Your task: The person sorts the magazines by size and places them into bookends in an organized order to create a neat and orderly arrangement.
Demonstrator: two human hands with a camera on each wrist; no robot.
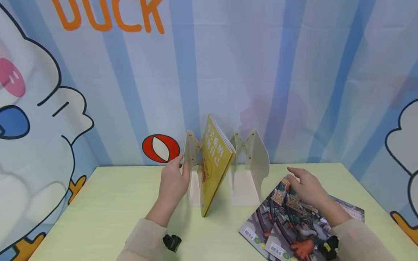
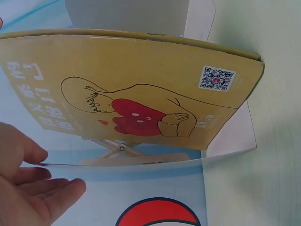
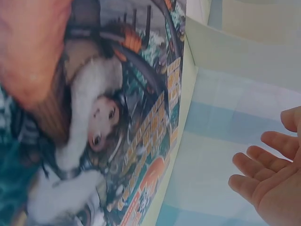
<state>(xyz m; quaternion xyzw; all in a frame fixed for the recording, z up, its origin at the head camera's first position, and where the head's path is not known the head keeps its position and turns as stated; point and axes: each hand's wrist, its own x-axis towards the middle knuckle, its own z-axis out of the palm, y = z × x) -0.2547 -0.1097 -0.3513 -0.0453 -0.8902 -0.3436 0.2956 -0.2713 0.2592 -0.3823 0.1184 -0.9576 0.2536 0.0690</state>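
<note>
Yellow book | beside left fingers, apart | bookend pinched at edge

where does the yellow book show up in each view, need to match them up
Head: the yellow book stands just below the centre, right of the left hand.
Left wrist: it stretches across the upper half, above and right of that hand's fingers.
Right wrist: not in this picture.
Shared landmark: the blue-striped backdrop, visible in all three.

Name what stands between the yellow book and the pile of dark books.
In the head view, the right half of the white bookstand stands between them.
</note>
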